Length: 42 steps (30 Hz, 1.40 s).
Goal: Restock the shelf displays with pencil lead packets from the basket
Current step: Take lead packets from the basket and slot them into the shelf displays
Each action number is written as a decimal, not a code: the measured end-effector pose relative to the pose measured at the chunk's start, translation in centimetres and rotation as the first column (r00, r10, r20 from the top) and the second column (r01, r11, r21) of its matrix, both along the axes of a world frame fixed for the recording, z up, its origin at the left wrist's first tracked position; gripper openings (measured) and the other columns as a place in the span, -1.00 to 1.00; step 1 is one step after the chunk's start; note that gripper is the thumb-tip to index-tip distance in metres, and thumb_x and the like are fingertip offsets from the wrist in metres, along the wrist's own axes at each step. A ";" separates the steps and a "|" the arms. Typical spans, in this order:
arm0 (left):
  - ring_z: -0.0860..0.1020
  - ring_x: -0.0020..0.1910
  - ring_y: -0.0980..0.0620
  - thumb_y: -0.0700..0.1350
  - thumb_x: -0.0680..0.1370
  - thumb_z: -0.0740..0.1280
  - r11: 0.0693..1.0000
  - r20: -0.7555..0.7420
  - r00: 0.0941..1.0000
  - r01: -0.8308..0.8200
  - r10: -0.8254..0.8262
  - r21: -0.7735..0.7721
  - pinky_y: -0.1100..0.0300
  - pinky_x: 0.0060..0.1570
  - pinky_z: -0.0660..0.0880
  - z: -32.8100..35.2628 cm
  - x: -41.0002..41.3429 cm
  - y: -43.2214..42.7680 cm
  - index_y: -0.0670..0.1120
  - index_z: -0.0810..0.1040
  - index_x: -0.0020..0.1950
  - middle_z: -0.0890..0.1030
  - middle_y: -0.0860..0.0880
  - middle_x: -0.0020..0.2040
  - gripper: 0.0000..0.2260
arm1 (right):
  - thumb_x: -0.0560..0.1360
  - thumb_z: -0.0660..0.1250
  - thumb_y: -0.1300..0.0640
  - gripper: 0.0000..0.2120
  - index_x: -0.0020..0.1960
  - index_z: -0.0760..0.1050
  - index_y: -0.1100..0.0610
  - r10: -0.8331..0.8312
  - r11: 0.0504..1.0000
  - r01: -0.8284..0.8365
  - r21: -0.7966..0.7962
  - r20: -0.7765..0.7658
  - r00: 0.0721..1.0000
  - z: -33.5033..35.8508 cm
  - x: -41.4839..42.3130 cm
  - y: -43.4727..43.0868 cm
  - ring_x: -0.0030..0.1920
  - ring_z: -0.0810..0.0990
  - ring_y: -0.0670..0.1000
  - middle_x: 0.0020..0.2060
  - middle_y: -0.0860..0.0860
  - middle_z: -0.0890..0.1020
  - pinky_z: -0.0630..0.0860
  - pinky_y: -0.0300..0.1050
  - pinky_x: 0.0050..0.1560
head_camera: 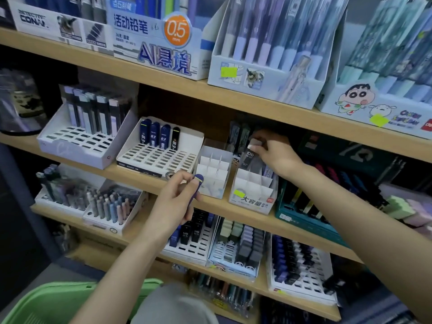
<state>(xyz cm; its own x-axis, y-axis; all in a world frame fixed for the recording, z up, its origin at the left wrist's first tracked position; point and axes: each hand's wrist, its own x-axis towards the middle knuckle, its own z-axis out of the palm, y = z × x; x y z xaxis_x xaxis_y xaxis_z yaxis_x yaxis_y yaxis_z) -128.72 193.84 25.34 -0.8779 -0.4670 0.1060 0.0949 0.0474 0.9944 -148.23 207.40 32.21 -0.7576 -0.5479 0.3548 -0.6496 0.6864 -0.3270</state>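
Observation:
My left hand [174, 202] grips a dark blue lead packet [196, 188] in front of the middle shelf, just below a white slotted tray [159, 157] that holds a few blue and black packets at its back. My right hand [272, 152] pinches the top of a dark packet [249, 157] marked 100, tilted over a white divided box [253, 192] with a yellow sticker. An empty divided box [214, 174] stands between the two hands. The green basket [58, 302] shows at the bottom left; its contents are hidden.
Wooden shelves [210, 90] carry many display boxes: pencil boxes above, another slotted tray [77, 139] with tall packets at left, trays of leads and erasers [238, 249] below. A teal crate [301, 216] sits right of the divided box.

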 end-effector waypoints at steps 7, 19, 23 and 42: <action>0.29 -0.61 0.07 -0.09 0.62 0.20 1.000 -0.011 1.000 0.014 -0.014 0.001 0.37 -0.60 0.22 -0.5 -0.2 0.2 -0.06 0.47 -0.11 0.60 0.03 -0.33 -0.86 | 0.52 0.36 0.11 -0.75 0.15 0.48 0.19 -0.051 0.997 0.046 0.065 0.072 0.996 -1.1 -1.3 -0.9 0.04 0.49 0.06 0.01 0.08 0.50 0.35 -0.18 -0.05; 0.32 -0.62 0.08 -0.26 0.62 0.13 0.984 0.016 0.999 0.033 -0.037 0.173 0.31 -0.61 0.22 -0.8 0.2 -0.3 -0.21 0.40 -0.06 0.58 0.03 -0.39 -0.89 | 0.53 0.33 0.10 -0.81 0.12 0.48 0.11 -0.098 0.979 0.121 0.162 -0.141 0.985 -2.5 -1.5 -1.3 0.07 0.53 0.10 0.13 0.10 0.51 0.51 -0.07 -0.04; 0.41 -0.52 0.07 -0.23 0.62 0.18 0.996 0.003 0.999 0.036 -0.037 0.087 0.26 -0.55 0.30 -1.2 0.6 -0.9 -0.09 0.46 -0.03 0.58 0.00 -0.27 -0.90 | 0.58 0.25 0.12 -0.84 0.11 0.46 0.17 -0.061 0.998 0.065 0.020 -0.163 0.985 -2.0 1.7 -2.0 -0.06 0.54 0.07 -0.04 0.08 0.54 0.52 -0.01 -0.07; 0.47 -0.40 0.24 -0.26 0.55 0.30 0.977 -0.120 0.971 -0.195 0.205 0.092 0.43 -0.36 0.41 -1.0 3.0 -5.0 -0.06 0.55 -0.11 0.56 0.05 -0.30 -0.88 | 0.52 0.32 0.31 -0.84 0.07 0.50 0.17 0.612 0.753 -0.190 -0.630 0.565 0.553 -2.9 11.9 -6.6 -0.16 0.66 -0.08 -0.09 0.08 0.64 0.60 -0.27 -0.08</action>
<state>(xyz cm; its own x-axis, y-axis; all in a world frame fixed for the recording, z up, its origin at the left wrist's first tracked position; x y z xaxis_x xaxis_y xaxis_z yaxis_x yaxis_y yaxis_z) -125.73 188.82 24.33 -0.7474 -0.6430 0.1673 0.2182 0.0003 0.9759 -136.29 200.78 29.32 -0.6027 -0.7908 0.1066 -0.2247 0.0400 -0.9736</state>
